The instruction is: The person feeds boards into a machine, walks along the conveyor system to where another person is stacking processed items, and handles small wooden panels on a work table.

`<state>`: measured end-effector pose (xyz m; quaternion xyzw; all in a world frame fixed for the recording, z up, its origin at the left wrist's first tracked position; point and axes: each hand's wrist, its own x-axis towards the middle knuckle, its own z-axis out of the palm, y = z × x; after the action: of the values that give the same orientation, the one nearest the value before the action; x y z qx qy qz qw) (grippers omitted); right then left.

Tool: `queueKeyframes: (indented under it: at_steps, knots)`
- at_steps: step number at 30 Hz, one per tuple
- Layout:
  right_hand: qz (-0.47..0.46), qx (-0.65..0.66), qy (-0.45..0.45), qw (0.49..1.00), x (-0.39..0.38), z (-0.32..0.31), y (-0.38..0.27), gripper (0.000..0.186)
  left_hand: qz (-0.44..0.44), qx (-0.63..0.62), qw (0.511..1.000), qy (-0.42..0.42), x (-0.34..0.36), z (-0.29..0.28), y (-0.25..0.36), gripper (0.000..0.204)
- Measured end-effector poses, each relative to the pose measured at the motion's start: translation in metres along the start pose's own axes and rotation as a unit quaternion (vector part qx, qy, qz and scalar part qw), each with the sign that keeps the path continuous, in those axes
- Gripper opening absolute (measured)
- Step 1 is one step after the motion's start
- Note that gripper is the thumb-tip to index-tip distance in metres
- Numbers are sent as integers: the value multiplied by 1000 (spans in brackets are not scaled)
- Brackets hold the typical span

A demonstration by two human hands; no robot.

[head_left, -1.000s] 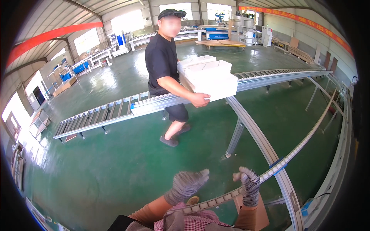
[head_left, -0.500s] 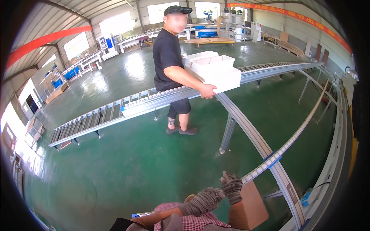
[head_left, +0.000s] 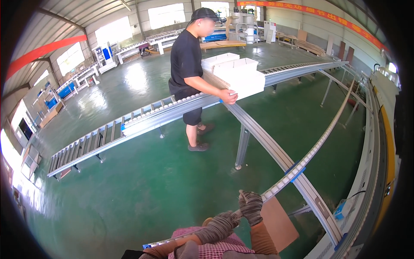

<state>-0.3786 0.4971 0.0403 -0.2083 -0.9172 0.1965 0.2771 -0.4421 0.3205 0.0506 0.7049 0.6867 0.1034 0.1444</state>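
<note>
My left hand (head_left: 220, 226), in a grey striped glove, reaches up and rightward with its fingers closed near my right wrist, over a narrow roller track (head_left: 286, 178); what it holds is hidden. My right hand (head_left: 250, 207), gloved alike, is raised just beside it, fingers curled in a pinch on something too small to name. Whether either touches the track is unclear. Beneath lies a brown board (head_left: 279, 222). Across from me, a co-worker (head_left: 183, 60) in dark clothes and cap has a hand (head_left: 229, 96) on stacked white boards (head_left: 241, 80) resting on the conveyor.
A long roller conveyor (head_left: 151, 117) crosses ahead, joined by a metal rail (head_left: 258, 136) running toward me, with a support leg (head_left: 242, 144). At right is a long machine frame (head_left: 384, 142); machines (head_left: 108, 58) and board piles (head_left: 310, 47) line the walls.
My hands have come together, the left moving right, the right moving left. The co-worker has stepped to a stand and turned their head toward the boards. The whole view has shifted slightly.
</note>
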Motion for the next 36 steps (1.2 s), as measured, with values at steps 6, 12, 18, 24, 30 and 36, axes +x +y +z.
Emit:
queueKeyframes:
  at_steps: [6,12,18,24,30,36]
  knots:
    - [18,0,-19,1000,0,-3,-2,28,-20,-27,999,-2,2,3,1,40]
    - [17,6,-1,1000,-2,8,6,27,-53,-34,998,-17,2,-20,14,35]
    - [17,15,8,1000,2,5,5,27,-85,15,987,-139,13,-55,28,49]
    - [2,21,24,1000,1,10,11,26,-52,56,993,-94,3,-26,12,62]
    - [41,20,-60,997,3,-6,3,49,-31,13,999,-2,-6,-11,10,77]
    - [60,-47,118,990,9,-61,-20,67,-73,89,964,240,-5,-45,16,74]
